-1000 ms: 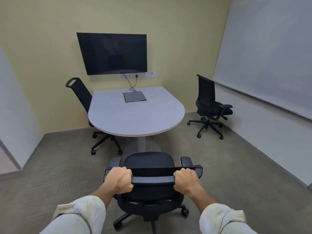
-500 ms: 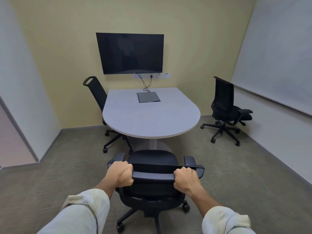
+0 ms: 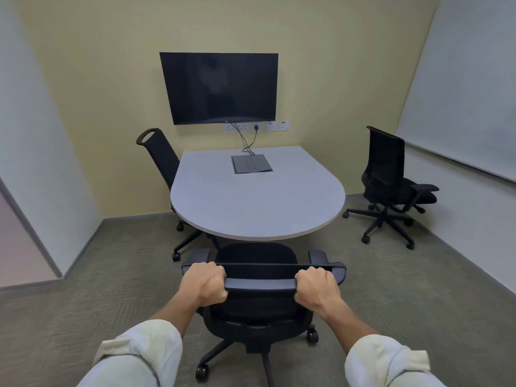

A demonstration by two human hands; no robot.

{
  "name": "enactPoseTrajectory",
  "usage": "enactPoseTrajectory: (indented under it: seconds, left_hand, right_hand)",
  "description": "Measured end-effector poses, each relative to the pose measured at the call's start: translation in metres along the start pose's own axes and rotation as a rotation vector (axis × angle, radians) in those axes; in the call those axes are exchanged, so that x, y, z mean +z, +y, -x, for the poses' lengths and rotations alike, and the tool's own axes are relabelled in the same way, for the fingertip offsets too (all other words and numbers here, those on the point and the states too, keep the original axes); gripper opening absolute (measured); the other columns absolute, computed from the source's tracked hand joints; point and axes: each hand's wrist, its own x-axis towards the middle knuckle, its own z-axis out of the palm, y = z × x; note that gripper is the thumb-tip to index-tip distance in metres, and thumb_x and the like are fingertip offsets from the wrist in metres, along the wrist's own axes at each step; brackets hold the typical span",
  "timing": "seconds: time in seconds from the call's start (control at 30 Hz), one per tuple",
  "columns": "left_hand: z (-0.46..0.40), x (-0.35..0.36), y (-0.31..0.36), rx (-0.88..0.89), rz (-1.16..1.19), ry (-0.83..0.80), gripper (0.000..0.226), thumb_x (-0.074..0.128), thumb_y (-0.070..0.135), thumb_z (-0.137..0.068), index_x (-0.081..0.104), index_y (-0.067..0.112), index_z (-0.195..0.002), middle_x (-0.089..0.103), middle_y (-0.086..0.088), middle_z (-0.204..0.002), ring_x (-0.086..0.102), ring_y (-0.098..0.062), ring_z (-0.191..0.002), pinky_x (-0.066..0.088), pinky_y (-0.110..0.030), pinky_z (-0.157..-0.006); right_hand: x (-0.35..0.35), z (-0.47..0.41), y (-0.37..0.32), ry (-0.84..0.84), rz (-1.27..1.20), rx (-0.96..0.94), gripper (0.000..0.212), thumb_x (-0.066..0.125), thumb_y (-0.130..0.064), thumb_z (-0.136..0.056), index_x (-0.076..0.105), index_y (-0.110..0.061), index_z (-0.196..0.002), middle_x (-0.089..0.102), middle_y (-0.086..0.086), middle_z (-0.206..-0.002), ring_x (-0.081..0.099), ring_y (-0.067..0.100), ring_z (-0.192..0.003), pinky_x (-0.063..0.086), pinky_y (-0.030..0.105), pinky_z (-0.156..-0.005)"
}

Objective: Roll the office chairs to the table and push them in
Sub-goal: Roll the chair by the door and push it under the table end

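Note:
A black office chair [image 3: 257, 258] stands right in front of me, its seat front just at the rounded near edge of the grey table [image 3: 251, 208]. My left hand [image 3: 205, 283] and my right hand [image 3: 317, 287] are both shut on the top bar of its backrest. A second black chair [image 3: 162, 157] sits tucked against the table's left side. A third black chair [image 3: 391, 180] stands apart from the table at the right, near the wall, turned away from it.
A dark screen [image 3: 220, 88] hangs on the yellow far wall above sockets with cables running to a grey cable box [image 3: 251, 163] on the table. A whiteboard [image 3: 469, 90] covers the right wall. A white wall corner [image 3: 42, 163] juts in at the left. Carpet lies between chairs and walls.
The chair in my hands has rolled forward, closing on the table's near edge. My view has shifted, so the table now sits centred ahead.

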Motion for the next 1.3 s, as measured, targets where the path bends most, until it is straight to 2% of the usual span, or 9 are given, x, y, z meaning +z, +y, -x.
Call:
enactPoseTrajectory:
  seconds: [0.23,0.47,0.57,0.7,0.87,1.07,1.3]
  left_hand:
    - [-0.019,0.006,-0.015,-0.011,-0.074,-0.02,0.013,0.049,0.034,-0.067,0.054,0.022,-0.067,0.053,0.003,-0.061,0.052,-0.022,-0.056,0.039,-0.03,-0.054]
    - [-0.05,0.002,-0.026,-0.017,-0.064,0.006,0.015,0.049,0.033,-0.066,0.058,0.021,-0.067,0.047,0.005,-0.054,0.052,-0.021,-0.054,0.038,-0.029,-0.051]
    - [-0.062,0.001,-0.034,-0.033,-0.065,0.01,0.02,0.048,0.034,-0.065,0.061,0.02,-0.069,0.053,0.004,-0.057,0.052,-0.02,-0.054,0.037,-0.029,-0.051]
    - [-0.066,-0.001,-0.037,-0.025,-0.086,-0.015,0.017,0.049,0.035,-0.066,0.059,0.021,-0.068,0.049,0.004,-0.056,0.052,-0.021,-0.054,0.034,-0.029,-0.05]
    - [-0.083,-0.005,-0.028,-0.031,-0.042,-0.007,0.019,0.05,0.033,-0.065,0.063,0.02,-0.07,0.051,0.003,-0.056,0.052,-0.022,-0.053,0.037,-0.03,-0.051]
    - [-0.123,-0.008,-0.022,-0.031,0.014,0.014,0.014,0.05,0.032,-0.068,0.059,0.022,-0.064,0.05,0.005,-0.055,0.048,-0.018,-0.051,0.037,-0.03,-0.05]
    - [-0.156,-0.011,-0.022,-0.044,0.014,0.028,0.016,0.051,0.031,-0.067,0.061,0.019,-0.065,0.052,0.003,-0.056,0.05,-0.02,-0.052,0.039,-0.031,-0.051]
  right_hand:
    - [0.006,-0.011,-0.002,-0.025,-0.003,-0.027,0.004,0.054,-0.021,-0.074,0.057,-0.021,-0.073,0.068,0.003,-0.074,0.064,0.029,-0.07,0.038,0.033,-0.054]
    - [0.005,-0.049,0.003,0.017,-0.003,-0.013,0.014,0.051,-0.019,-0.076,0.064,-0.02,-0.081,0.068,0.003,-0.077,0.064,0.028,-0.072,0.045,0.033,-0.057]
    - [0.004,-0.064,0.004,-0.001,-0.019,-0.027,0.011,0.051,-0.019,-0.076,0.061,-0.02,-0.076,0.067,0.003,-0.075,0.064,0.028,-0.071,0.048,0.033,-0.06]
    - [0.007,-0.068,0.006,-0.012,-0.017,-0.041,0.003,0.052,-0.021,-0.075,0.054,-0.022,-0.073,0.067,0.003,-0.076,0.064,0.03,-0.072,0.043,0.034,-0.058]
    - [0.009,-0.083,0.02,0.02,0.018,-0.04,0.013,0.053,-0.023,-0.077,0.065,-0.021,-0.083,0.069,0.003,-0.08,0.065,0.029,-0.076,0.039,0.033,-0.057]
    - [0.01,-0.125,0.049,0.019,0.038,-0.034,0.013,0.055,-0.029,-0.077,0.065,-0.024,-0.083,0.068,0.0,-0.079,0.064,0.026,-0.075,0.043,0.033,-0.059]
    - [0.013,-0.155,0.067,0.041,0.069,-0.047,0.012,0.056,-0.031,-0.078,0.065,-0.024,-0.082,0.067,-0.001,-0.077,0.064,0.026,-0.073,0.042,0.033,-0.057]
